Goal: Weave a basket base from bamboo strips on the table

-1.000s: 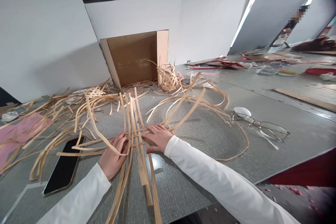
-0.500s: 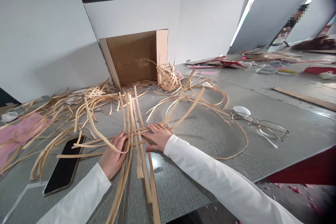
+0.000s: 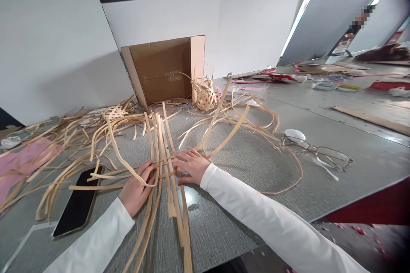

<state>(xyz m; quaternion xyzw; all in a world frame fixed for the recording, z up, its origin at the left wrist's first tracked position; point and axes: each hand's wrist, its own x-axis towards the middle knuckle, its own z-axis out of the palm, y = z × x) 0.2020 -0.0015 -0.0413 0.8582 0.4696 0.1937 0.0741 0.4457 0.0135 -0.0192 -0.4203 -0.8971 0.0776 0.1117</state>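
Flat pale bamboo strips (image 3: 166,147) run lengthwise and cross a few sideways strips, forming a loose weave in front of me. At its left edge lies my left hand (image 3: 137,188), fingers bent close together over the sideways strips, with one curved strip passing by the fingertips. From the right, my right hand (image 3: 192,167) rests palm down on the weave, fingers and thumb apart, touching the strips. Strip ends stick up past my right hand, and long ends hang toward the table's near edge. What lies beneath both palms is hidden.
A black phone (image 3: 77,204) lies left of my left hand. Loose strips (image 3: 105,132) pile up behind it, near pink paper (image 3: 28,164). Farther back are a small woven basket (image 3: 205,96) and a cardboard box (image 3: 163,70). Eyeglasses (image 3: 315,151) lie to the right.
My right fingers have drawn in slightly on the weave. An upright strip behind them leans a little farther left, and the near strip ends have spread left. My left hand has barely moved.
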